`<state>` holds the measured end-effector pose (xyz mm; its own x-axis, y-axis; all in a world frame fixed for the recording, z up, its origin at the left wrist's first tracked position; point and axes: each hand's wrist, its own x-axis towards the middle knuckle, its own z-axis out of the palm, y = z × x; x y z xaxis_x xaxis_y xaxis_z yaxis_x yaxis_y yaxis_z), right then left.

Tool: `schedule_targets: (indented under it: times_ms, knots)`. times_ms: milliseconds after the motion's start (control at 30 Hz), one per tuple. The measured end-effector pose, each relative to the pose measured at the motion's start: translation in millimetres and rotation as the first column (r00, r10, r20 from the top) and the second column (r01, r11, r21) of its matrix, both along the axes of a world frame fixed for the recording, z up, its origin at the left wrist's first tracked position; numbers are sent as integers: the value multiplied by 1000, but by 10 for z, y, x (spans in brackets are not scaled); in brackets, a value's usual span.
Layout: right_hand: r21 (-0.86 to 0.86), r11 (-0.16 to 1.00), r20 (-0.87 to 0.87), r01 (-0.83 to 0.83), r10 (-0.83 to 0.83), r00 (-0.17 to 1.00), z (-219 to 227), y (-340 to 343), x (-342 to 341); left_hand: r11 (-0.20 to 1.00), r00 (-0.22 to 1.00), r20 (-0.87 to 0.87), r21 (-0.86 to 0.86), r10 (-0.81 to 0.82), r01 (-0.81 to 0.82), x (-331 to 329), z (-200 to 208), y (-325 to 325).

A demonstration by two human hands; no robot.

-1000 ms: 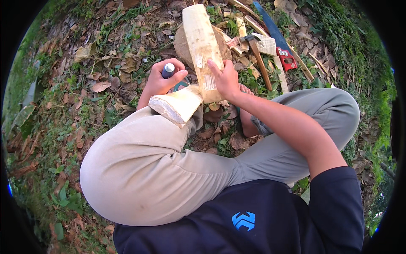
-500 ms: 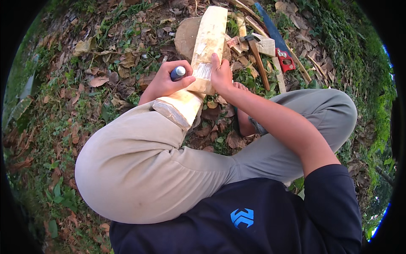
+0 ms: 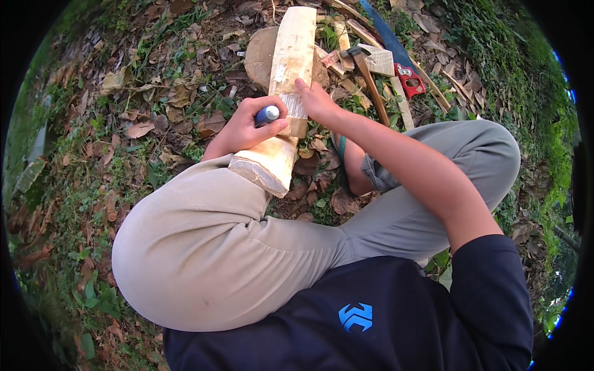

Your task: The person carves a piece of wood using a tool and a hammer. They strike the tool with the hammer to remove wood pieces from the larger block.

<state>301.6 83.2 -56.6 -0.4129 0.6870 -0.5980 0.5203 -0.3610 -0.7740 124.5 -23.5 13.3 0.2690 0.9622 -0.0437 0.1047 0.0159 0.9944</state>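
Observation:
A long pale piece of wood slopes from a round stump toward my left knee, with a rough, whitish cut patch on its upper face. Its nearer, stepped part rests by my thigh; whether that is a separate piece I cannot tell. My left hand is closed around a chisel, whose blue handle with a metal cap points up at me; its blade is hidden. My right hand grips the wood's right edge, thumb on top, other fingers mostly hidden.
The stump stands under the wood's far end. To its right lie a hammer, a saw with a red handle and several offcuts. Dry leaves and grass cover the ground. My bent legs frame the work.
My right hand has slid a little farther up the wood's edge, uncovering its near corner. My left hand and the chisel have shifted slightly nearer to me. The whole view has moved a little.

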Motion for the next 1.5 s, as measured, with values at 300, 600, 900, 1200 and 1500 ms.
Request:
schedule_targets:
  times_ms: [300, 600, 900, 1200, 1500]
  knots:
    - [407, 854, 459, -324, 115, 881, 830, -133, 155, 994, 997, 33, -81, 73, -70, -37, -20, 46]
    - [59, 203, 623, -977, 758, 195, 2264, 623, 588, 906, 906, 172, 113, 386, -407, -398, 235, 389]
    - [90, 587, 801, -804, 437, 408, 869, 2296, 1915, 829, 839, 307, 204, 450, -520, 49, 689, 1268]
    - [320, 829, 596, -458, 200, 778, -526, 1273, 2092, 795, 802, 369, 217, 470, -566, 318, 381, 1194]
    - [337, 855, 694, -395, 57, 718, -973, 1064, 2521, 851, 790, 501, 179, 352, -493, 277, 260, 1150]
